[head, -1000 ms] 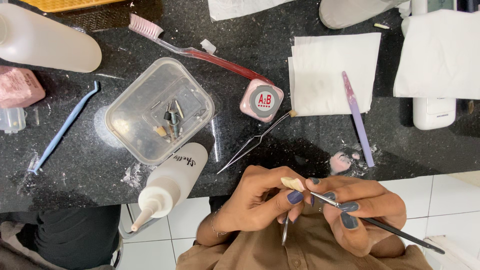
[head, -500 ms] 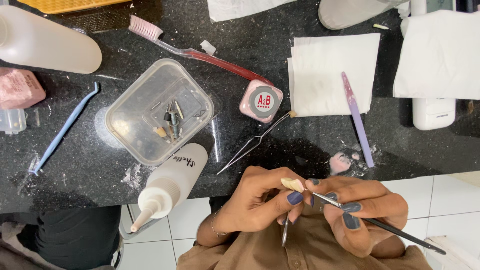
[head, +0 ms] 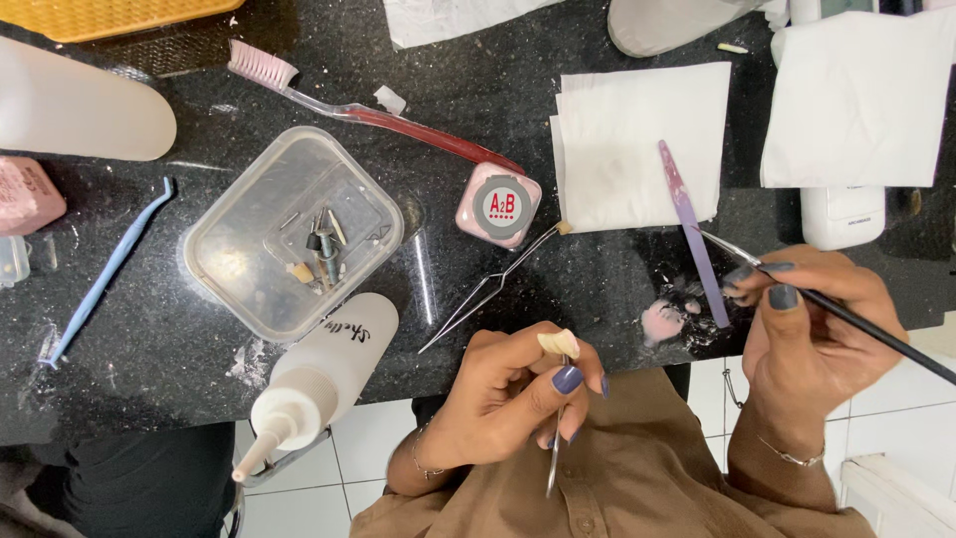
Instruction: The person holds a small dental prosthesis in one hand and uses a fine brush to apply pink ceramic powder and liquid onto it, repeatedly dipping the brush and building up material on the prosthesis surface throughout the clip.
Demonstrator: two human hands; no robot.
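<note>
My left hand (head: 518, 394) pinches a small cream tooth-shaped piece (head: 560, 344) between thumb and fingers, with a thin metal tool (head: 553, 463) hanging down from the same grip. My right hand (head: 812, 329) holds a thin dark-handled brush (head: 866, 329) like a pen, its metal tip (head: 712, 239) over the black counter near a pink blob of paste (head: 661, 321). A purple spatula-like tool (head: 687, 229) lies partly on folded white tissue (head: 642, 144), just left of the brush tip.
On the black counter (head: 199, 369) lie metal tweezers (head: 493, 289), a small pink jar (head: 498, 204), a clear plastic box (head: 294, 234) of small metal bits, a white squeeze bottle (head: 319, 379), a red-handled toothbrush (head: 378, 115), a blue tool (head: 105, 274) and more white tissues (head: 861, 100).
My right hand has moved the brush away from the tooth-shaped piece, up and right to the counter near the pink paste. My left hand stays with the piece.
</note>
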